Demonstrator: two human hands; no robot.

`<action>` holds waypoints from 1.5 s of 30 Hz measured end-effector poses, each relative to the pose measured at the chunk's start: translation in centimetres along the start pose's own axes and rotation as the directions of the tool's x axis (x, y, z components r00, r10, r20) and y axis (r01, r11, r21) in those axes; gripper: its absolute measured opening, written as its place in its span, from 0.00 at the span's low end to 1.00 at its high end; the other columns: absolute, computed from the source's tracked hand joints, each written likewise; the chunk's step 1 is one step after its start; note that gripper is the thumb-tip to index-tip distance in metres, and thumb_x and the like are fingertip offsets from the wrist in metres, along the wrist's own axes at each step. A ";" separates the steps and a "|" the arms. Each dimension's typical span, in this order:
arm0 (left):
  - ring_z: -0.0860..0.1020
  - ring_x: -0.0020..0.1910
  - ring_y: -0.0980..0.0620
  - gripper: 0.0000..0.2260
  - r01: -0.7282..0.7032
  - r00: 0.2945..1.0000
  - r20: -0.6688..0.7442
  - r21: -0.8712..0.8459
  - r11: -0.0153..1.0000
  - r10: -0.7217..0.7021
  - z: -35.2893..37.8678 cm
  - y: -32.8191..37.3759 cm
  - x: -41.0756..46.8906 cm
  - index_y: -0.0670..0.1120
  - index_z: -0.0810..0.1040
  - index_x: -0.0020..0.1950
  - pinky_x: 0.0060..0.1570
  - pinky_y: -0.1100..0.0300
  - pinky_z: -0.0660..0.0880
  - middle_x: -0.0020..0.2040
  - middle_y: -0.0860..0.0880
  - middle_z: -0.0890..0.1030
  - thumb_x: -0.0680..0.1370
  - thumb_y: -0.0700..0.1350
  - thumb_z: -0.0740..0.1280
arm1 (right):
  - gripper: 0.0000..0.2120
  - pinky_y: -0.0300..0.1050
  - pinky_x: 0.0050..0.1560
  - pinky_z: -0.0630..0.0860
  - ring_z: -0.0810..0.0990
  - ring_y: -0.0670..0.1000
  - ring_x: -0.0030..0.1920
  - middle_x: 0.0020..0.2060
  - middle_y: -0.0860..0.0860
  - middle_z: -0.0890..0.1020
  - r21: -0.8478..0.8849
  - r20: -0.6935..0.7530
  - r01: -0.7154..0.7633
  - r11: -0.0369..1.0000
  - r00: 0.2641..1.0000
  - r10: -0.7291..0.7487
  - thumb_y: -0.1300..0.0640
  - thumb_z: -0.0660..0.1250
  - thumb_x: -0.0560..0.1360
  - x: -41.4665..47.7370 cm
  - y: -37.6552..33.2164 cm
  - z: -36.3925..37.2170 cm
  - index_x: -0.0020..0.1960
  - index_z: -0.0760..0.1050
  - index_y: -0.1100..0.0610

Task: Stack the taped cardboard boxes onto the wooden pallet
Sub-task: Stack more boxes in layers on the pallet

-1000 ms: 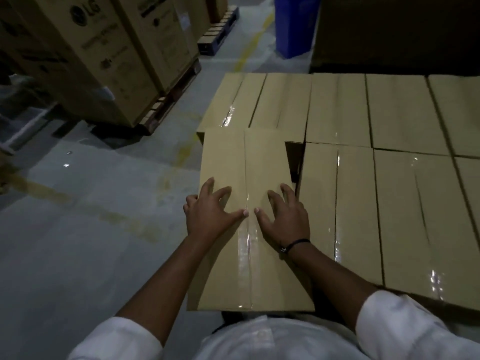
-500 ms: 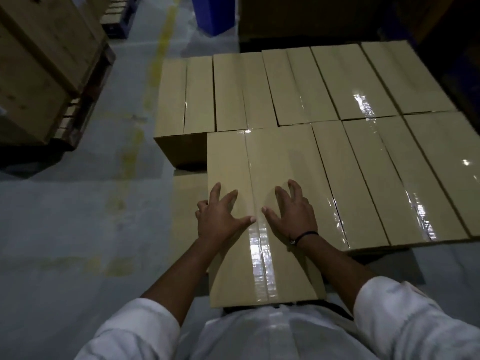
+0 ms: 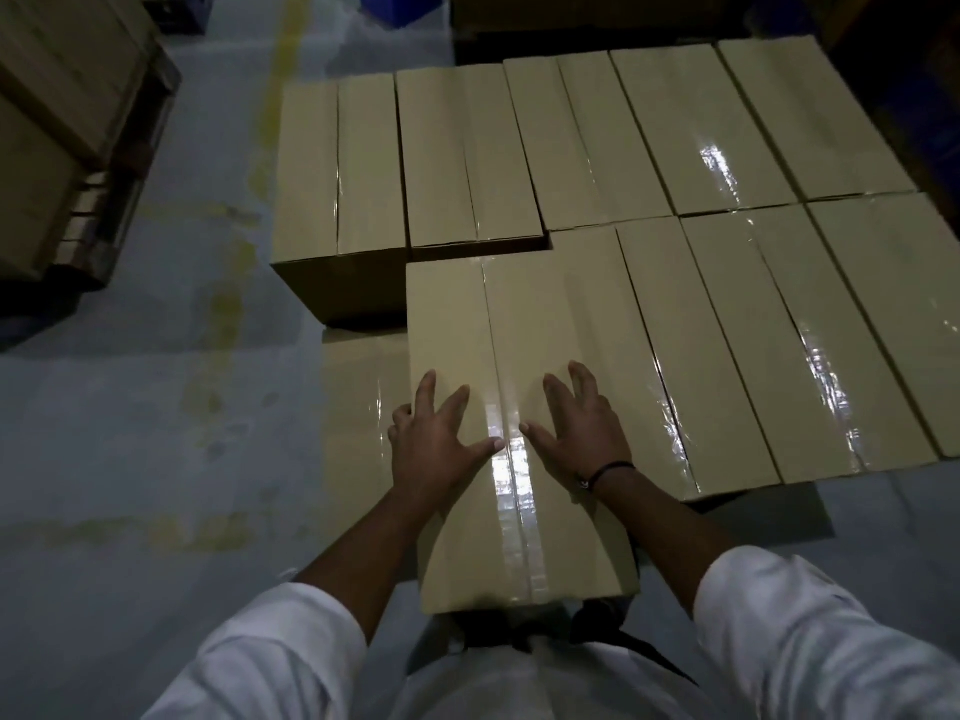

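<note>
Pallet under the stack: fully covered by the taped boxes [image 3: 597, 148], can't see it. Lower box [image 3: 358, 407] is half hidden behind the near box [image 3: 519, 330] and the left hand [image 3: 436, 449]. Palms of the left and right hand [image 3: 576, 433] are hidden (flat on the lid). Rightmost front box [image 3: 914, 314] is cut by the right edge. Big cartons [image 3: 47, 122] are cut at left and top. Blue object [image 3: 387, 7] is cut at top, unidentifiable. The top-right corner is too dark to read.
</note>
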State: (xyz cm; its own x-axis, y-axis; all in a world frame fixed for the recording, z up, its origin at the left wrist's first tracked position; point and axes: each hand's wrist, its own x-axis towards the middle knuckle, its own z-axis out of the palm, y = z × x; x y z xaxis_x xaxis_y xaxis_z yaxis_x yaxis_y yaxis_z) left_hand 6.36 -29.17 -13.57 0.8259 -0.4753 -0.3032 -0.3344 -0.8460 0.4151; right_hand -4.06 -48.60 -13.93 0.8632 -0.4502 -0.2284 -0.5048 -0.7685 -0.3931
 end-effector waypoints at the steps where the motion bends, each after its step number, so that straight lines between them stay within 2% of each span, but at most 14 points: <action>1: 0.59 0.76 0.33 0.41 0.003 1.000 0.001 -0.005 1.000 -0.003 0.3 0.0 0.3 0.61 0.65 0.78 0.70 0.38 0.63 0.83 0.53 0.49 0.68 0.75 0.68 | 0.34 0.57 0.64 0.74 0.72 0.64 0.66 0.80 0.55 0.53 0.001 -0.006 0.003 1.000 1.000 -0.003 0.34 0.66 0.75 0.4 0.2 0.1 0.75 0.62 0.48; 10: 0.55 0.78 0.33 0.40 0.009 1.000 0.010 -0.024 1.000 -0.009 1.0 0.3 3.8 0.61 0.64 0.78 0.72 0.36 0.60 0.83 0.53 0.42 0.69 0.73 0.70 | 0.36 0.57 0.65 0.73 0.71 0.62 0.67 0.79 0.55 0.53 -0.020 -0.026 -0.015 1.000 1.000 0.015 0.33 0.63 0.75 4.1 1.3 1.6 0.77 0.60 0.49; 15: 0.55 0.78 0.34 0.40 0.006 0.999 -0.049 -0.086 0.996 -0.010 1.9 0.4 7.1 0.59 0.65 0.78 0.73 0.37 0.60 0.84 0.53 0.44 0.70 0.71 0.71 | 0.37 0.57 0.67 0.71 0.70 0.62 0.69 0.79 0.56 0.54 -0.037 -0.019 -0.033 0.999 0.999 0.032 0.34 0.63 0.76 7.7 1.9 2.4 0.78 0.58 0.51; 17: 0.55 0.78 0.34 0.40 0.033 0.998 -0.057 -0.108 0.994 -0.039 2.6 0.7 8.5 0.59 0.66 0.78 0.72 0.38 0.61 0.84 0.52 0.45 0.70 0.68 0.73 | 0.36 0.58 0.68 0.69 0.66 0.62 0.71 0.79 0.56 0.55 -0.083 0.021 -0.059 0.995 0.998 0.061 0.36 0.63 0.77 9.5 2.3 2.6 0.78 0.58 0.52; 20: 0.58 0.75 0.31 0.39 0.071 0.997 -0.014 -0.116 0.991 -0.073 4.3 0.0 9.6 0.59 0.66 0.78 0.70 0.39 0.64 0.84 0.51 0.44 0.71 0.65 0.75 | 0.33 0.62 0.69 0.61 0.55 0.64 0.76 0.79 0.56 0.57 -0.283 0.138 -0.005 0.959 0.989 0.046 0.37 0.63 0.77 11.3 2.6 3.0 0.76 0.61 0.52; 22: 0.58 0.75 0.31 0.38 0.061 0.998 0.003 -0.102 0.993 -0.061 5.2 -0.7 9.7 0.59 0.65 0.78 0.70 0.38 0.64 0.84 0.51 0.42 0.71 0.65 0.75 | 0.32 0.67 0.70 0.56 0.51 0.66 0.77 0.79 0.55 0.55 -0.332 0.184 0.006 0.943 0.981 0.058 0.37 0.62 0.77 11.4 2.5 3.3 0.76 0.61 0.51; 24: 0.58 0.75 0.31 0.38 0.061 0.998 0.010 -0.098 0.993 -0.060 5.3 -1.0 9.9 0.59 0.65 0.78 0.70 0.38 0.64 0.84 0.51 0.42 0.71 0.64 0.75 | 0.34 0.70 0.72 0.51 0.47 0.68 0.77 0.81 0.54 0.50 -0.293 0.217 -0.028 0.956 0.971 0.095 0.38 0.61 0.78 10.9 2.5 3.4 0.78 0.56 0.49; 27: 0.58 0.74 0.29 0.39 0.062 0.997 0.055 -0.062 0.996 -0.059 4.7 -0.9 10.0 0.60 0.63 0.79 0.70 0.38 0.65 0.83 0.52 0.40 0.71 0.64 0.75 | 0.36 0.70 0.75 0.48 0.41 0.67 0.79 0.81 0.52 0.42 -0.257 0.258 -0.025 0.966 0.962 0.093 0.37 0.58 0.80 9.0 3.2 3.6 0.82 0.47 0.48; 33: 0.63 0.73 0.28 0.45 0.043 0.984 0.174 -0.001 0.999 -0.043 3.9 -1.3 10.3 0.61 0.56 0.81 0.69 0.41 0.67 0.82 0.50 0.35 0.70 0.63 0.77 | 0.39 0.67 0.77 0.46 0.37 0.64 0.80 0.81 0.53 0.36 -0.270 0.310 0.028 0.962 0.949 0.059 0.35 0.55 0.80 3.8 5.3 3.8 0.82 0.41 0.49; 36: 0.66 0.73 0.30 0.51 0.012 0.972 0.236 0.010 1.000 -0.014 4.1 -1.5 10.0 0.59 0.50 0.82 0.68 0.41 0.69 0.81 0.51 0.31 0.68 0.64 0.77 | 0.40 0.66 0.77 0.47 0.38 0.63 0.80 0.81 0.52 0.36 -0.279 0.328 0.027 0.960 0.942 0.069 0.35 0.55 0.80 1.1 6.2 3.9 0.82 0.40 0.49; 39: 0.64 0.74 0.29 0.54 -0.041 0.958 0.286 0.070 0.997 0.019 4.7 -1.5 8.1 0.58 0.43 0.82 0.66 0.40 0.70 0.80 0.51 0.28 0.68 0.66 0.77 | 0.40 0.65 0.77 0.49 0.40 0.62 0.80 0.81 0.52 0.36 -0.299 0.325 0.014 0.954 0.942 0.088 0.36 0.54 0.80 -1.3 6.7 4.2 0.82 0.40 0.50; 45: 0.62 0.73 0.27 0.57 -0.113 0.933 0.354 0.104 0.988 0.069 6.2 -2.5 1.7 0.58 0.39 0.82 0.66 0.40 0.70 0.78 0.51 0.24 0.68 0.66 0.76 | 0.40 0.62 0.77 0.51 0.42 0.62 0.80 0.81 0.53 0.39 -0.304 0.312 -0.024 0.952 0.942 0.124 0.38 0.56 0.81 -4.6 6.5 5.2 0.82 0.43 0.55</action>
State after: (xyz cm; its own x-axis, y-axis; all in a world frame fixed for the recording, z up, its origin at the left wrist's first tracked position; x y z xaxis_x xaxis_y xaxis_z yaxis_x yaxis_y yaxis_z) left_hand 5.83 -29.36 -20.46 0.5862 -0.5875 -0.5578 -0.4710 -0.8074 0.3554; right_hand -11.30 -49.18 -20.05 0.7513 -0.3775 -0.5414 -0.5023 -0.8591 -0.0980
